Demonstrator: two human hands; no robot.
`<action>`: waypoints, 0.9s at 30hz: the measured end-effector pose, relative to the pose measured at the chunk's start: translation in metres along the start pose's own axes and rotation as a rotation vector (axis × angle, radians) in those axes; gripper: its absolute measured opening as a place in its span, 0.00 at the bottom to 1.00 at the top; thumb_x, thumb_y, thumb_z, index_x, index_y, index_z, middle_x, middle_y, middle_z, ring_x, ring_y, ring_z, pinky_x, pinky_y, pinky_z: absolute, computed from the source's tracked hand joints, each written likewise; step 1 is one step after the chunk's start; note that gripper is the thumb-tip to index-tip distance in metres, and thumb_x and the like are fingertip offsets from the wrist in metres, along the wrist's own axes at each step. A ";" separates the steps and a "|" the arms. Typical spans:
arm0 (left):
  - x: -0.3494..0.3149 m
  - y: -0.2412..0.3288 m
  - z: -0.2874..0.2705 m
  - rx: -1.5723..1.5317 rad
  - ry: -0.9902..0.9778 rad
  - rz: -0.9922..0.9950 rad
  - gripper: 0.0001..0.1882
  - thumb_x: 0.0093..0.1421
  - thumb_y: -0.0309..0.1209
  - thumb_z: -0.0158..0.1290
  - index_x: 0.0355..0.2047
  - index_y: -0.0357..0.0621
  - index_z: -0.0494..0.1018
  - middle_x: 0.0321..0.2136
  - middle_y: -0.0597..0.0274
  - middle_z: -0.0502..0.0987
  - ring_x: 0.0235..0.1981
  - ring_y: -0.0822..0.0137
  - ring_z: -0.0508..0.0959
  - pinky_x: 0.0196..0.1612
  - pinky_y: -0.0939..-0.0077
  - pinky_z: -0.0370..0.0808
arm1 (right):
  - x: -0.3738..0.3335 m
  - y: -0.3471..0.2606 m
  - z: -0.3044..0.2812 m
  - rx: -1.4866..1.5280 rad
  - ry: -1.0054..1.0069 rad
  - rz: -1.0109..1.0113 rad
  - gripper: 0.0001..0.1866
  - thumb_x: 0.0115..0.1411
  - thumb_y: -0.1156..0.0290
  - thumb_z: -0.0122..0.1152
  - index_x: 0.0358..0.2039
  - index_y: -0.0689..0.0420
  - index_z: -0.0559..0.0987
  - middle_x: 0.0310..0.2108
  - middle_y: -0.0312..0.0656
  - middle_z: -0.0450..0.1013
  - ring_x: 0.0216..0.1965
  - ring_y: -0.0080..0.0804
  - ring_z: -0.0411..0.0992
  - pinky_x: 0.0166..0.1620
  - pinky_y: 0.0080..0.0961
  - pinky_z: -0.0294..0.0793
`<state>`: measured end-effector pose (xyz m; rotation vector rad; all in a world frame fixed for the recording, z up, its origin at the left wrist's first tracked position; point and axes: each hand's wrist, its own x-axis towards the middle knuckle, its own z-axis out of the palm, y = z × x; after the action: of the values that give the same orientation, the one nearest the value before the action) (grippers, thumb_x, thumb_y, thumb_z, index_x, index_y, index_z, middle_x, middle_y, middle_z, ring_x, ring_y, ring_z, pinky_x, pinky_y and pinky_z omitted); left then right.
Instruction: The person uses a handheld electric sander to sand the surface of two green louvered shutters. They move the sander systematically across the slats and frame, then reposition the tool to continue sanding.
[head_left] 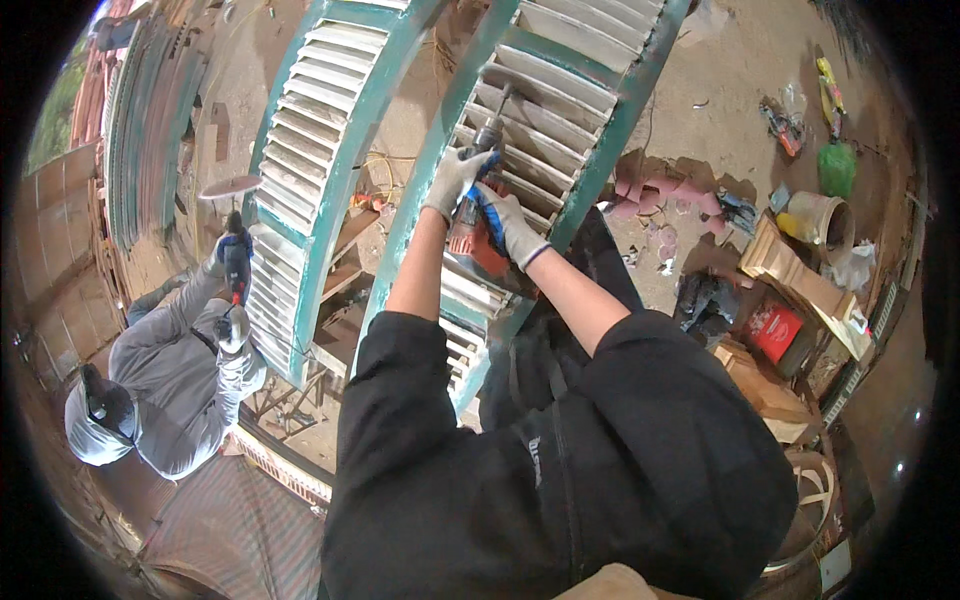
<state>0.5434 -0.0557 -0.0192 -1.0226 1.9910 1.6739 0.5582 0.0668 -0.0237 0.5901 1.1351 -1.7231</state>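
Both my hands wear light work gloves with blue palms and are closed around a handheld power tool [487, 136] with a red-orange body end. My left hand [455, 182] grips it toward the front, and my right hand [512, 228] holds it farther back. From its silver nose a thin shaft runs out to a dark, blurred tip over the slats. Beneath the tool lies a louvered shutter [590, 185] with a green frame and worn whitish slats. My palms and the tool's handle are partly hidden by my fingers. Whether the tip touches a slat I cannot tell.
A second green shutter [335, 110] lies to the left. Beside it, a person in grey hooded clothing [180, 370] holds an angle grinder [236, 262] with a round disc. Stacked shutters [145, 130] lean far left. At right are a bucket [828, 225], wooden pieces [790, 265] and a red container [772, 330].
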 end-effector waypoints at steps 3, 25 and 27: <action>-0.003 -0.001 0.000 0.058 -0.053 0.041 0.20 0.55 0.43 0.59 0.37 0.36 0.77 0.27 0.66 0.78 0.27 0.77 0.73 0.32 0.80 0.70 | -0.011 0.008 0.004 0.154 0.113 -0.066 0.17 0.52 0.61 0.67 0.39 0.58 0.78 0.32 0.37 0.76 0.31 0.26 0.73 0.34 0.26 0.73; 0.006 0.022 -0.012 0.171 0.111 0.083 0.20 0.53 0.44 0.61 0.31 0.35 0.78 0.22 0.65 0.77 0.23 0.75 0.72 0.27 0.75 0.70 | 0.012 -0.013 0.009 0.052 -0.025 -0.056 0.24 0.49 0.53 0.68 0.36 0.61 0.78 0.31 0.40 0.75 0.30 0.29 0.72 0.29 0.31 0.72; -0.004 0.017 0.015 0.068 0.137 0.078 0.22 0.54 0.46 0.59 0.31 0.35 0.77 0.22 0.63 0.77 0.25 0.75 0.73 0.29 0.75 0.70 | -0.001 -0.015 -0.030 -0.011 0.040 0.090 0.22 0.53 0.58 0.66 0.40 0.64 0.77 0.36 0.43 0.75 0.35 0.35 0.73 0.36 0.36 0.74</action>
<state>0.5312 -0.0392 -0.0087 -1.0742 2.1853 1.6017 0.5421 0.0951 -0.0302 0.6610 1.1285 -1.6339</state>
